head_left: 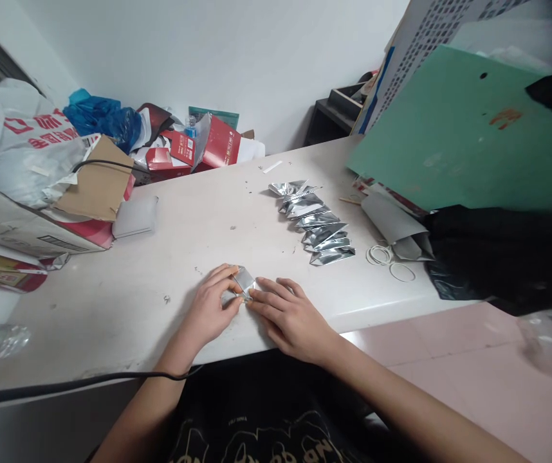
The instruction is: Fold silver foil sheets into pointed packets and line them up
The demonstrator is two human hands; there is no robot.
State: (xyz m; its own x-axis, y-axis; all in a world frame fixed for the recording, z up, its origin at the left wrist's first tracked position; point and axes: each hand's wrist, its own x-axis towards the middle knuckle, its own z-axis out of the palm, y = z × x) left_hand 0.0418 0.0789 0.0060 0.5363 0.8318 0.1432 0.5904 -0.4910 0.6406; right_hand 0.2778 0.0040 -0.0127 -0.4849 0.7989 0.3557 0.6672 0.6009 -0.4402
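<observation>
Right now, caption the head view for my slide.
Left hand pinches, right hand touches a small silvery foil piece on a white table, near folded silvery foil pieces.

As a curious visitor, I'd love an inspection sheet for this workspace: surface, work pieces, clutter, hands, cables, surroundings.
Surface: white tabletop, scattered small specks.
Job's things: small foil piece between the hands; row of folded silver pieces farther back, to the right.
Clutter: pale loops at right; plastic bags and red boxes at left and back.
Hands: left hand holds the foil piece; right hand touches it.
Cables: black cable crosses the left forearm.
Surroundings: pale wall, pink floor.
</observation>
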